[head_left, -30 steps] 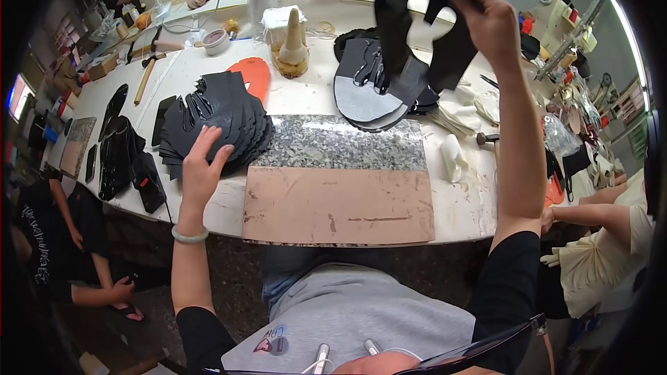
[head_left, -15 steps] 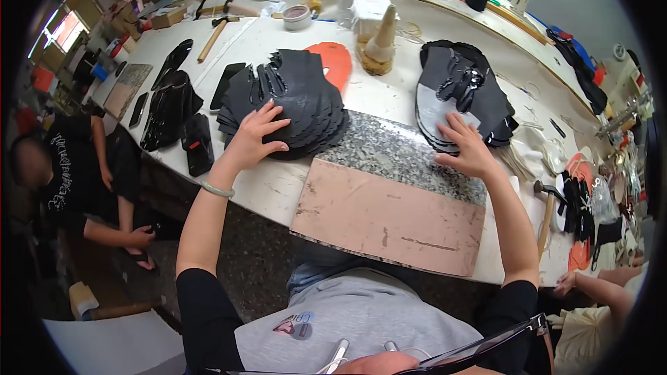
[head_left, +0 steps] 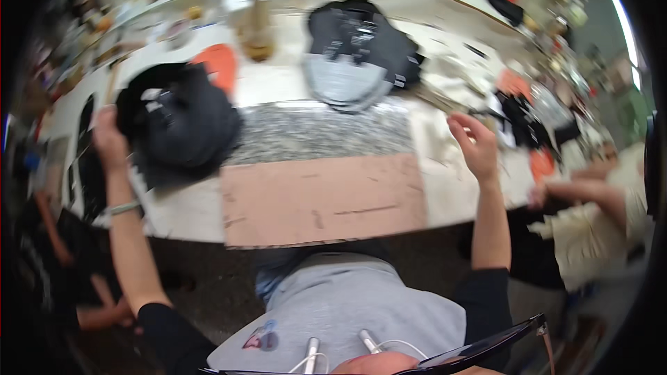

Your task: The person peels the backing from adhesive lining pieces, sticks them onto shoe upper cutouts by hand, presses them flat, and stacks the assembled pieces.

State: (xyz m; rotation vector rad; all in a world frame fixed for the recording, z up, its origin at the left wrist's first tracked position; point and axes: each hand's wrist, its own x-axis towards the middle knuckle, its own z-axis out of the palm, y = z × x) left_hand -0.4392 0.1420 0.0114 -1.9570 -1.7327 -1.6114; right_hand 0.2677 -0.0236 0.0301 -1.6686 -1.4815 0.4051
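Note:
My left hand (head_left: pixel 110 140) is beside the left edge of a stack of black cut pieces (head_left: pixel 198 121). Its fingers are smeared by motion, so neither their pose nor contact with the stack is clear. Over the right part of the table, my right hand (head_left: pixel 478 149) has half-curled fingers, with thumb and forefinger apart. Nothing shows between them. A dark hammer head seems to lie just beyond that hand, its handle hidden. A second stack of black pieces (head_left: pixel 399 42), with a grey piece (head_left: pixel 344 82) on its near end, lies at the middle back.
A pinkish-tan board (head_left: pixel 323 201) lies at the front edge, below a speckled stone slab (head_left: pixel 319 132). An orange piece (head_left: pixel 219 66) shows behind the left stack. Black straps (head_left: pixel 521 118) lie at right. A person's forearm (head_left: pixel 590 194) is at the right edge.
Both hands have come off the stacks: the left moved to its stack's outer side, the right moved right toward the hammer. The view has turned right, and the picture is blurred.

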